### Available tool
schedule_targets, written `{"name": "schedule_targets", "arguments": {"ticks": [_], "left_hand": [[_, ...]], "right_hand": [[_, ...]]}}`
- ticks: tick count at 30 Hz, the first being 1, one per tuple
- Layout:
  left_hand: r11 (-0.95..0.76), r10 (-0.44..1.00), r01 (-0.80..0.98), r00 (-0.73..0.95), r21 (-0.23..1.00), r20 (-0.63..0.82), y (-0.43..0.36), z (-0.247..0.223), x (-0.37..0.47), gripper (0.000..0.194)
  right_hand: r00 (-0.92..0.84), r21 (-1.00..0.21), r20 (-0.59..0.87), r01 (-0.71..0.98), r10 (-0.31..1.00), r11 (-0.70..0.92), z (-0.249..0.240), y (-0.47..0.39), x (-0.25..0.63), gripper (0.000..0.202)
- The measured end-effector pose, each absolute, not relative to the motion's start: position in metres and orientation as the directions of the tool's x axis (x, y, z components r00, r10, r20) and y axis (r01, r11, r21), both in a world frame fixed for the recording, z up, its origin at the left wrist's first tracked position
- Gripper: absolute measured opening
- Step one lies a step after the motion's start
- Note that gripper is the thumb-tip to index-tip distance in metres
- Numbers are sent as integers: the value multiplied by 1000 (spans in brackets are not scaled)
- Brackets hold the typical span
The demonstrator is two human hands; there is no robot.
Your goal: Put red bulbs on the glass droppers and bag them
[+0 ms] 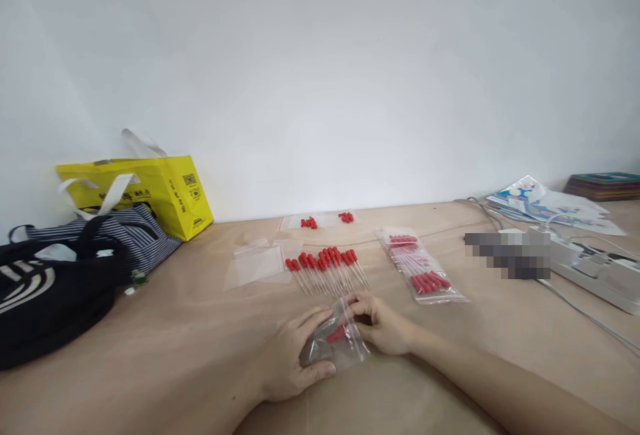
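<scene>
A clear zip-lock bag [323, 350] is between my hands at the front of the table, with red rubber bulbs [337, 334] of droppers showing inside it. My left hand [295, 358] grips the bag from the left, thumb below and fingers above. At the bag's zip end, my right hand [377, 323] has its fingers bent onto the plastic; its fingertips are partly hidden. Just beyond lie several loose droppers [327, 268] with red bulbs and clear stems. Flat bags [260, 265] lie to their left, and filled bags of droppers [420, 268] to their right.
Further back is another bag with red bulbs [320, 220]. A yellow bag [170, 188], a striped bag [145, 242] and a black bag [60, 295] stand at left. A white power strip [600, 282] with cables lies at right, near printed sheets [555, 205].
</scene>
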State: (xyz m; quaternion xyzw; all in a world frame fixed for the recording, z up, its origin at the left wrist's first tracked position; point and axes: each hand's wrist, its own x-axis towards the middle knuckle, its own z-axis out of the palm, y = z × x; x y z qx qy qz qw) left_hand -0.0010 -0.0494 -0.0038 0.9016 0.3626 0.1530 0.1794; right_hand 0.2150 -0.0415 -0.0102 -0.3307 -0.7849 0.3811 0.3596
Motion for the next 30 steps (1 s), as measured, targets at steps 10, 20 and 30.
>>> {"name": "schedule_targets", "arguments": {"ticks": [10, 20, 30], "left_hand": [[-622, 776, 707, 503, 336, 380, -24, 9, -15, 25], [-532, 838, 834, 494, 145, 231, 75, 24, -47, 31], [-565, 824, 806, 561, 177, 81, 98, 29, -48, 17]], "right_hand": [[-431, -860, 267, 296, 862, 415, -17, -39, 221, 23], [-265, -875, 150, 413, 952, 253, -23, -37, 240, 11], [-269, -864, 154, 431, 951, 262, -24, -38, 239, 9]]}}
